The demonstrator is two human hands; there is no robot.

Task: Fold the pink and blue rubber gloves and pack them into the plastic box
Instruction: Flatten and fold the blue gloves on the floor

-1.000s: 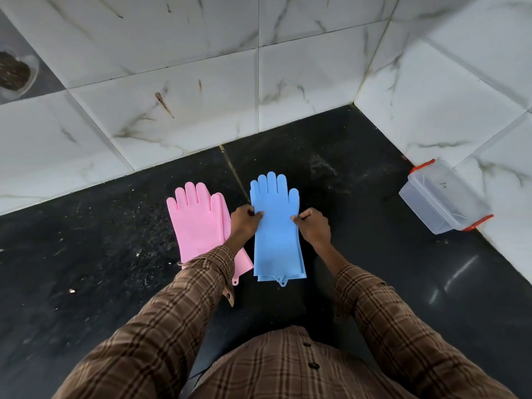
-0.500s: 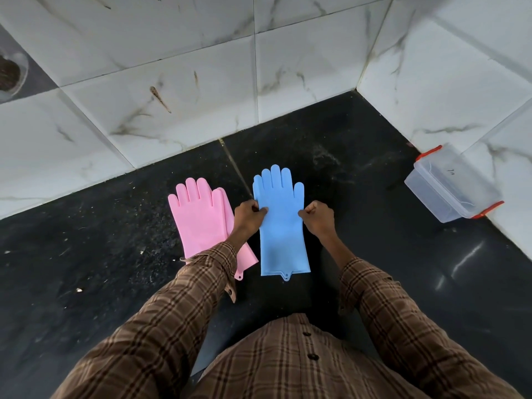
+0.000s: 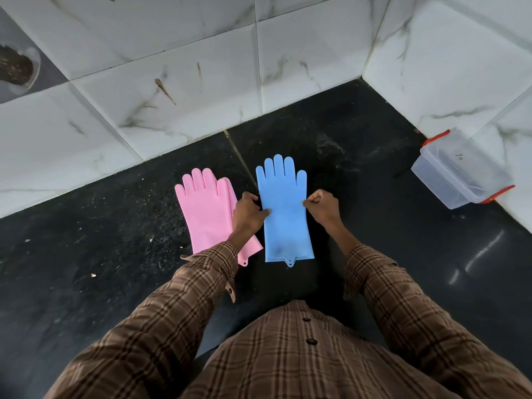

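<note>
Lying flat on the black stone floor (image 3: 374,156), the blue gloves (image 3: 285,214) are seen with fingers pointing away from the person and cuffs toward the body, a small hanging tab showing at the cuff edge. The stack is gripped at mid-length on both sides: its left edge is pinched by the left hand (image 3: 248,215), thumb lying on top of the rubber, and its right edge is pinched by the right hand (image 3: 321,205), whose fingers are curled tightly into the edge (how much rubber sits under them cannot be told). Just beside the blue pair, on the left, the pink gloves (image 3: 205,211) are laid flat as well, one over the other and slightly offset, their cuff end partly covered by the left sleeve (image 3: 184,295). Pink and blue are set close together but apart, a narrow strip of dark floor being visible between them near the fingertips.

Well off to the right, the plastic box (image 3: 460,171) is found against the marble wall tiles (image 3: 172,82), clear-walled, with red clasps at its ends and the lid on. A brown checked shirt (image 3: 288,358) fills the lower view. A round drain (image 3: 15,67) is glimpsed at the far left edge.
</note>
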